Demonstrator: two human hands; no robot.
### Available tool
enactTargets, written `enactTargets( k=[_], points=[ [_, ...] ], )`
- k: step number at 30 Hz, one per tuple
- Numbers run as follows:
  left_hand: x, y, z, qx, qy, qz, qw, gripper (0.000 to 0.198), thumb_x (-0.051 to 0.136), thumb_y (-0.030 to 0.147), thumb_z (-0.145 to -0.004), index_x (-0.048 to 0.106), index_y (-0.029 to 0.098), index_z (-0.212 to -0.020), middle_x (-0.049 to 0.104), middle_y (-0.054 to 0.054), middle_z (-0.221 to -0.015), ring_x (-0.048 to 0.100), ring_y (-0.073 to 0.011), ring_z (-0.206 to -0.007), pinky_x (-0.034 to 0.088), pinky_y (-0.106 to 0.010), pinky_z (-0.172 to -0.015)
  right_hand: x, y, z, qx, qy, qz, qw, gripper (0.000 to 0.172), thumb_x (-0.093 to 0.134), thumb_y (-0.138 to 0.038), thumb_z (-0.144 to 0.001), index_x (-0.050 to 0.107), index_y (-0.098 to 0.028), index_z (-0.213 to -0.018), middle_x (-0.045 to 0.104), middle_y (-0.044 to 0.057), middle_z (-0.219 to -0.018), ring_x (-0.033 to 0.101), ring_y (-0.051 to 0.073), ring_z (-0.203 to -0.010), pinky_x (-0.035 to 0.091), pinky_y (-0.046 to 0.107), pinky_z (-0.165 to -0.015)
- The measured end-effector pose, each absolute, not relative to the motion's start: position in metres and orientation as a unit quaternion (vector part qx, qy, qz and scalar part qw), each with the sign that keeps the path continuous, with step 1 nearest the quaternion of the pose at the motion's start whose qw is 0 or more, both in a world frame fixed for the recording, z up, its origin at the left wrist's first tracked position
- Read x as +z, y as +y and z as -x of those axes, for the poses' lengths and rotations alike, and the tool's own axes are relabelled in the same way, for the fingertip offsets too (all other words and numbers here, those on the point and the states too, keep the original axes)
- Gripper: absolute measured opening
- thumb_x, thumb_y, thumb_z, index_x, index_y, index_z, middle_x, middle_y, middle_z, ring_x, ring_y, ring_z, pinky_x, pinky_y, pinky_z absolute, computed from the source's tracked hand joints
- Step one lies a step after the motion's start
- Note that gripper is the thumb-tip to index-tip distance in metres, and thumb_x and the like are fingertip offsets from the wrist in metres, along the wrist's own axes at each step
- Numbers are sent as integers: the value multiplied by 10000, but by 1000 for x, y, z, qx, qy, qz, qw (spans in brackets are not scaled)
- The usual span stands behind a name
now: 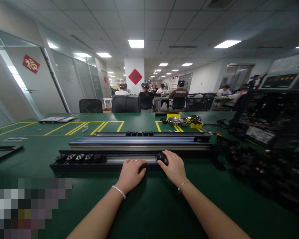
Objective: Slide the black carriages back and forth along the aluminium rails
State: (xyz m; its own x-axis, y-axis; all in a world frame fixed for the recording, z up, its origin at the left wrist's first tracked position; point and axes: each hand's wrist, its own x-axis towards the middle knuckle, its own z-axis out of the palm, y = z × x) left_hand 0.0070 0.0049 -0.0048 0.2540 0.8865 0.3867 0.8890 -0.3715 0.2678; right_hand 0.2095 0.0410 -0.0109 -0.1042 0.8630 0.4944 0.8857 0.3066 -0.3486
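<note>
Worktop [149, 212] lies green beneath two forearms [97, 215], angled in from seven and five o'clock; a black rail [99, 166] spans nine to three; left hand [132, 174] rests palm-down on it, thumb apart, grip unclear; right hand [173, 167], curled, pinches a black roller [162, 159], at the left's two o'clock.

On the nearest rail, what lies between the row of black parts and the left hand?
In the head view, only a bare silver stretch of the rail lies between the black parts and the left hand.
</note>
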Motion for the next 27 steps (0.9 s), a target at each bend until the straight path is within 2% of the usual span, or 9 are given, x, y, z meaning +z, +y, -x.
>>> enactTargets(
  k=[5, 12, 27],
  points=[
    [-5, 5, -8, -246, -563, 789, 7, 272, 469, 308, -813, 575, 300, -1063, 664, -9, -987, 559, -182, -900, 304, -386, -891, -10, 43, -202, -18, -713, 616, 334, 342, 504, -463, -752, 610, -270, -1013, 559, 32, -1173, 475, 218, -1073, 310, 389, -921],
    [-6, 6, -6, -248, -557, 793, 7, 272, 463, 290, -815, 570, 302, -1065, 662, -3, -993, 563, -176, -893, 305, -382, -891, -8, 42, -204, -6, -713, 614, 337, 322, 474, -395, -778, 605, -206, -1004, 620, 53, -1067, 501, 204, -1050, 300, 364, -936],
    [-9, 7, -5, -249, -556, 792, 21, 272, 461, 268, -816, 571, 302, -1062, 664, 1, -973, 564, -171, -884, 313, -372, -876, -11, 40, -210, -29, -677, 645, 353, 330, 466, -358, -768, 617, -155, -979, 620, 101, -1058, 469, 234, -1099, 241, 435, -977]
  ],
)
